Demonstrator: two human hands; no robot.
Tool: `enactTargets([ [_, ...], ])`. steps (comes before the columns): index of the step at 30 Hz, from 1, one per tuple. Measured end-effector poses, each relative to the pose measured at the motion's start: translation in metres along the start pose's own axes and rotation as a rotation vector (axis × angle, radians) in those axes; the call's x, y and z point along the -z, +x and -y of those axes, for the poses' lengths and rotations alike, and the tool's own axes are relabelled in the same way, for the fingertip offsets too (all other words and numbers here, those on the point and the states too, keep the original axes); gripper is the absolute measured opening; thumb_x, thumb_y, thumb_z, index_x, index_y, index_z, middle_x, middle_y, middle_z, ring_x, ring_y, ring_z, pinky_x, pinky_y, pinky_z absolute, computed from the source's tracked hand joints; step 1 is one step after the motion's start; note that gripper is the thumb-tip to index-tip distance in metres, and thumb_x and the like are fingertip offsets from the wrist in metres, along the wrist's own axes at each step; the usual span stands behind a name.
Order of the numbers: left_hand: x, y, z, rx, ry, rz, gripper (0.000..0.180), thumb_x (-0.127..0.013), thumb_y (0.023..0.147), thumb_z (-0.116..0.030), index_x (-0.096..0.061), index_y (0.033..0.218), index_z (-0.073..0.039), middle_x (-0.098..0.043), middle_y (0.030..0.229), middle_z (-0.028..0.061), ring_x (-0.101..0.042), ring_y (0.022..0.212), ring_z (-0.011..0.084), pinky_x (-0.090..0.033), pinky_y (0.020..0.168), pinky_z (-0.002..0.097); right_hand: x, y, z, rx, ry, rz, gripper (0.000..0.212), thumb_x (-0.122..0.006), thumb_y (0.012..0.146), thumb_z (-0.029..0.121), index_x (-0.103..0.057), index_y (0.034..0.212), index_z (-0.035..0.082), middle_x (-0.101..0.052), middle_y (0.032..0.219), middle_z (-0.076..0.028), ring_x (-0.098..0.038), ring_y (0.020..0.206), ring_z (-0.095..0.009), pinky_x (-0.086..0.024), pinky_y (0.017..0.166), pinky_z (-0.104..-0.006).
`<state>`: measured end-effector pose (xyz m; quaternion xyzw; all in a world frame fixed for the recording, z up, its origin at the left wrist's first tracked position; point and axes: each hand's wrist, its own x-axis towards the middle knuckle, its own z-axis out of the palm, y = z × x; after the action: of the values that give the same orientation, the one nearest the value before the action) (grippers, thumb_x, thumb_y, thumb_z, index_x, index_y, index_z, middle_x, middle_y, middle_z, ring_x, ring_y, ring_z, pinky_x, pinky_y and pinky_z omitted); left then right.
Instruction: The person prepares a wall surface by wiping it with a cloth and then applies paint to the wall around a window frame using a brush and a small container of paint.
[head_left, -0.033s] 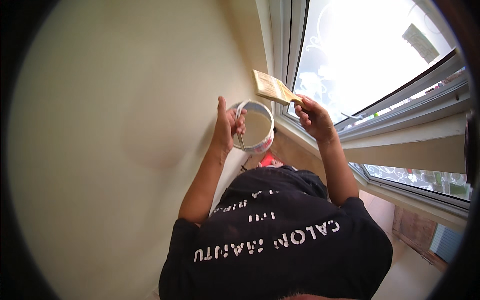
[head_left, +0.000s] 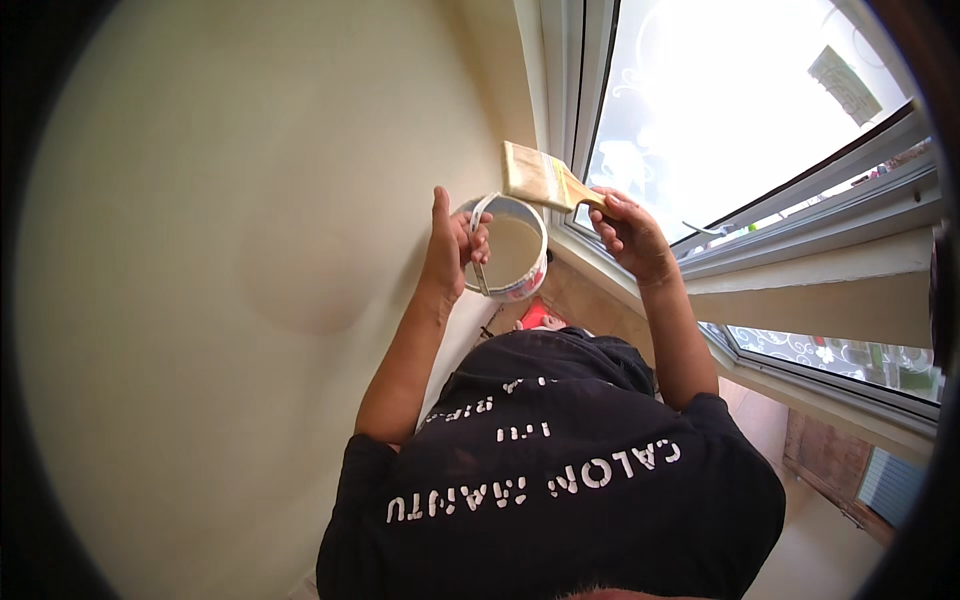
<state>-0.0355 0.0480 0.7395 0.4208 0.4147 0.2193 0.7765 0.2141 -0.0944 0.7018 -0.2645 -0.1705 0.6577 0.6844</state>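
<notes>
My left hand is curled round the handle of a white paint bucket, thumb pointing up. The bucket hangs beside the pale wall, with cream paint inside and a coloured print on its outer side. In my right hand I grip the wooden handle of a wide, flat paintbrush. Its light bristles point left, just above the far rim of the bucket and apart from the wall. The bristles look coated with pale paint.
A large cream wall fills the left side. To the right is a window with frosted patterned glass, a grey frame and a sill ledge. Below lie floor tiles and something red. A wooden piece stands at lower right.
The brush has turned slightly, so its bristles show a broader face and sit a little lower. The bucket has shifted up slightly. Both hands keep their grips.
</notes>
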Motion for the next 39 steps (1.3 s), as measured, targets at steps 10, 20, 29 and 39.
enactTargets([
  [10,-0.011,-0.007,-0.006,-0.037,0.026,-0.061,0.086,-0.025,0.088,-0.082,-0.056,0.095,-0.002,-0.043,0.057,-0.0011,-0.04,0.048,0.0108,-0.035,0.053,0.0244,0.004,-0.025,0.009,0.175,-0.473,-0.04,0.025,-0.062,0.095,0.015,-0.06,0.115,-0.001,-0.064,0.093,-0.011,-0.063,0.079,-0.016,-0.054,0.056,-0.027],
  [20,-0.013,0.018,0.024,0.049,0.031,-0.075,0.085,-0.027,0.087,-0.082,-0.055,0.096,-0.002,-0.046,0.056,-0.0004,-0.042,0.042,0.01,-0.039,0.046,0.0251,-0.036,0.01,0.1,0.614,-0.512,0.12,0.02,-0.061,0.093,0.003,-0.062,0.113,-0.002,-0.064,0.101,-0.012,-0.068,0.093,-0.023,-0.06,0.081,-0.0363],
  [29,0.006,0.047,0.048,0.184,0.031,-0.065,0.084,-0.032,0.087,-0.081,-0.053,0.1,0.0,-0.043,0.058,-0.0013,-0.04,0.044,0.0102,-0.038,0.049,0.0252,-0.133,0.077,0.207,1.214,-0.63,0.051,0.016,-0.063,0.093,0.001,-0.062,0.108,0.0,-0.066,0.092,-0.009,-0.068,0.086,-0.016,-0.058,0.077,-0.0291],
  [39,0.021,0.053,0.059,0.221,0.082,-0.087,0.085,-0.033,0.088,-0.079,-0.055,0.104,0.002,-0.042,0.06,-0.0003,-0.04,0.049,0.0119,-0.039,0.057,0.0275,-0.204,0.138,0.287,1.631,-0.763,0.023,0.021,-0.069,0.084,0.0,-0.07,0.105,0.003,-0.067,0.098,-0.006,-0.066,0.087,-0.013,-0.056,0.077,-0.0261],
])
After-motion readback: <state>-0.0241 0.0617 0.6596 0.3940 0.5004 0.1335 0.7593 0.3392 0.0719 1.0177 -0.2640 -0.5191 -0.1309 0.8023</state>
